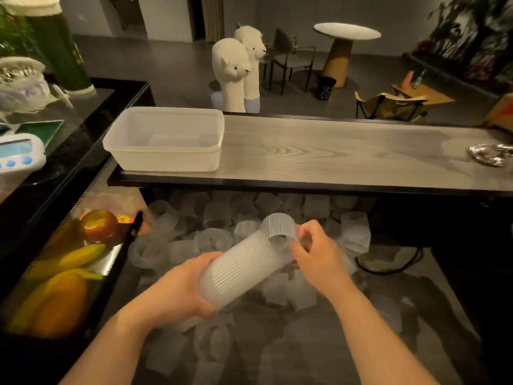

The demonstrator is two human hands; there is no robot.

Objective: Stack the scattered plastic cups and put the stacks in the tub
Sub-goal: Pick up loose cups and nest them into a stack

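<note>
Below the shelf (319, 151), over the low counter (319, 343): two hands working a stack of cups.

Left hand (177, 287) wraps the bottom end of a ribbed cup stack (241, 270), which lies tilted, its open end up toward the shelf. Right hand (319, 257) pinches a single ribbed cup (279, 227) at the stack's top end, touching it; how far it has seated, can't tell. Loose frosted cups (216, 215) scattered all over the counter under and around the stack, back into the shadow beneath the shelf. Tub (166, 138) sits on the shelf's left end, nothing visible in it. Left of the stack, a black mesh tray (116, 268) with banana, apple, other fruit. Shelf is grey wood grain, shiny foil thing (490, 154) on its right end. Beyond the shelf: two white alpaca plushes (236, 70), round table (347, 31), chair (291, 56), dim grey floor.
</note>
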